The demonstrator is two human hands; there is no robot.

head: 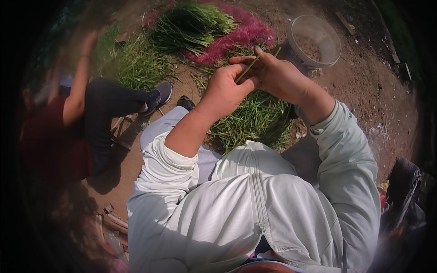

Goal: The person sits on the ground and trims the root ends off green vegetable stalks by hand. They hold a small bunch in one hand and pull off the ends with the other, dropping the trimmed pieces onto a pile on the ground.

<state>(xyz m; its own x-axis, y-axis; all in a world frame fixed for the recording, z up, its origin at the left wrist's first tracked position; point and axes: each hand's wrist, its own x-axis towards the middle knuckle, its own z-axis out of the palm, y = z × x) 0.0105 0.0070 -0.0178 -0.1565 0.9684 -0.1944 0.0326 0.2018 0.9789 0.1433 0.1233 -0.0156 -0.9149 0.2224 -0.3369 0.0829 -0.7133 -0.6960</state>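
My left hand [225,90] is raised before me, its fingers curled on a thin green stalk [248,69]. Close on its right is my right hand [281,78], palm partly turned up, with its thumb by the stalk's upper end. A second short stalk end shows near the right thumb; whether the right fingers grip it I cannot tell. Beneath both hands, between my legs, lies a loose heap of green stalks and leaves [252,119]. Beyond them a thick bundle of long green stalks [191,25] rests on pink mesh netting [252,29].
A white plastic bucket [293,42] with brownish contents stands at the upper right. More loose greens [140,65] lie at the upper left. Another person in a dark red top [51,140] sits at my left, one shoe [159,97] near the greens. Bare soil surrounds us.
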